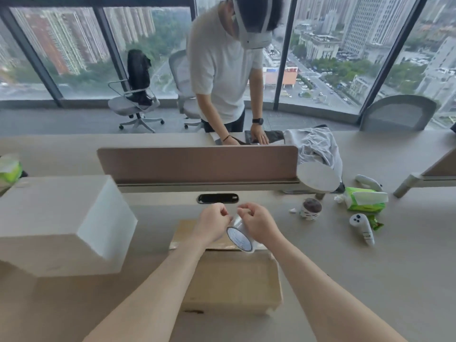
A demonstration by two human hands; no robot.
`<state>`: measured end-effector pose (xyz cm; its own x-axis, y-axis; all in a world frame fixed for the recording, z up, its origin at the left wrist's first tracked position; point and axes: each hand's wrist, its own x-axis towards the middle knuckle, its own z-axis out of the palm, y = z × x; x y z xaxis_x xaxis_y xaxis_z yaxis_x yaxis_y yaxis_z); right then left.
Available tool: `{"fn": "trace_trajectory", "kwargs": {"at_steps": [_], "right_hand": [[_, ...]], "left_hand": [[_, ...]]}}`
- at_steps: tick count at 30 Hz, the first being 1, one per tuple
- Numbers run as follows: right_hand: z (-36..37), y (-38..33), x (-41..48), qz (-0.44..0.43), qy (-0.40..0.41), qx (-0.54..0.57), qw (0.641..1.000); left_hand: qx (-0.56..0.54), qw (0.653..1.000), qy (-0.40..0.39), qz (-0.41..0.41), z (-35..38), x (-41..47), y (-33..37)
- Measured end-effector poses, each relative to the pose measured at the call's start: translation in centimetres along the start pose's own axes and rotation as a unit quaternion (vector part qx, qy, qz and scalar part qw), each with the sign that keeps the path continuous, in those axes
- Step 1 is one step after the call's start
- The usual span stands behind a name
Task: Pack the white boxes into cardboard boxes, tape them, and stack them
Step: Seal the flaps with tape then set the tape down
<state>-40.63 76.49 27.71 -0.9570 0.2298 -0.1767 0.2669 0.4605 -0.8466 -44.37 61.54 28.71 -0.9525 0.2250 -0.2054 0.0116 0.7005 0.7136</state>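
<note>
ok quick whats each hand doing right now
Left hand: fingers curled, pinching the edge of the tape roll.
Right hand: gripping the same tape roll from above.

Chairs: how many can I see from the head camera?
3: jacket-draped chair far left, middle chair behind the standing person, grey chair far right. Others may be hidden.

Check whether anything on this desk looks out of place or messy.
Loose litter: crumpled white tissue scraps lie beside the small paper cup, and a green wrapper sits beside the white handheld controller.
</note>
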Motion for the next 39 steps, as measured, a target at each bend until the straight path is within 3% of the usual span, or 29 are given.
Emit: {"fn": "trace_trajectory", "kwargs": {"at_steps": [11, 15, 18, 21, 25, 27, 32, 39], "right_hand": [[8.9, -3.6, -5.7, 0.072, -0.028, 0.168, 0.983], [10.9, -4.0, -5.0, 0.069, -0.020, 0.187, 0.980], [11.8, -4.0, -4.0, 0.032, -0.018, 0.139, 0.990], [11.7, -3.9, -3.2, -0.024, -0.022, -0.022, 0.999], [12.1, -4.5, -2.6, -0.097, 0.006, -0.288, 0.953], [13.0, -5.0, -2.3, -0.096, -0.013, -0.360, 0.928], [15.5, -4.6, -1.4, -0.089, -0.033, -0.434, 0.896], [17.1, -4.5, -0.4, -0.090, -0.035, -0.464, 0.880]], "left_hand": [[-0.083, 0.989, 0.088, -0.087, -6.9, -5.6, -9.3], [-0.159, 0.976, 0.077, -0.130, -6.9, -5.6, -11.0], [-0.202, 0.964, 0.066, -0.160, -6.9, -5.0, -12.4], [-0.256, 0.948, 0.057, -0.183, -7.8, -4.5, -13.7], [-0.252, 0.949, 0.026, -0.190, -8.5, -3.5, -15.6], [-0.244, 0.949, 0.024, -0.199, -8.4, -3.1, -16.6], [-0.232, 0.942, 0.001, -0.242, -7.3, -2.4, -18.4], [-0.257, 0.927, 0.018, -0.273, -5.1, -1.8, -19.6]]}}
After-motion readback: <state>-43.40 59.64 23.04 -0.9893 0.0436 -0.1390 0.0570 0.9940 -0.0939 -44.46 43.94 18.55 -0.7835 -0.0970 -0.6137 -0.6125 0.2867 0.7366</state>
